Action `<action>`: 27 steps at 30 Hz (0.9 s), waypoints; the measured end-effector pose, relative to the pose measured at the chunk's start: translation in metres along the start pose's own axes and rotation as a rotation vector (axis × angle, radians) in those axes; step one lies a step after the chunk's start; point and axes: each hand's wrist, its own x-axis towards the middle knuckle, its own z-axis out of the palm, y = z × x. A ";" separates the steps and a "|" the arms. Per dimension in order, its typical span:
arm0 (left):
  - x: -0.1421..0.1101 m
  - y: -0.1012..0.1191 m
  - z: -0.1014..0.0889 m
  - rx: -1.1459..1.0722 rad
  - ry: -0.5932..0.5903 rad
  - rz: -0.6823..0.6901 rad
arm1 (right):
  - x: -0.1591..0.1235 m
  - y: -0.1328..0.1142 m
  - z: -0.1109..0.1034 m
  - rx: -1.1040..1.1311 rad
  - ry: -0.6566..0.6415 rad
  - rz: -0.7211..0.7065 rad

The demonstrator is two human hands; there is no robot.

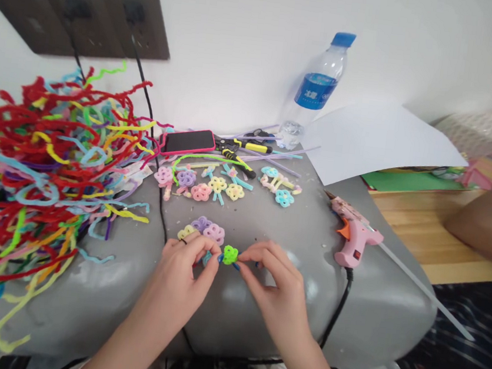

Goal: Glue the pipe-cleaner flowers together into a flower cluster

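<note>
Between my two hands is a small bright green pipe-cleaner flower (pixel 231 255), with a bit of blue pipe cleaner (pixel 235 266) beside it. My left hand (pixel 182 275) wears a thin dark ring and pinches the flower's left side. On the other side, the thumb and forefinger of my right hand (pixel 279 286) are closed at its right edge. Just behind my left fingers lie a pink flower (pixel 214 233), a purple one (pixel 201 223) and a pale yellow one (pixel 185 232), partly hidden by that hand.
A tangled heap of pipe cleaners (pixel 75 159) fills the left side. Finished flowers (pixel 218 185), a phone (pixel 188 142) and pliers (pixel 236 154) lie behind my hands. Rightward sit a pink glue gun (pixel 355 238) with a cord, white paper (pixel 379 140) and a bottle (pixel 316 89).
</note>
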 end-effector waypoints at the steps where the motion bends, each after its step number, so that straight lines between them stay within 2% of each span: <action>1: 0.000 0.000 0.000 0.006 -0.001 0.001 | 0.000 0.000 0.000 0.009 -0.002 0.009; 13: 0.002 -0.005 0.004 0.095 -0.028 0.080 | 0.010 0.005 -0.004 0.153 0.001 0.077; 18: 0.001 -0.005 0.005 0.153 -0.024 0.162 | 0.022 0.002 -0.011 0.155 -0.149 0.124; 27: 0.003 -0.006 0.000 0.173 -0.016 0.286 | 0.034 0.002 -0.018 0.200 -0.378 0.344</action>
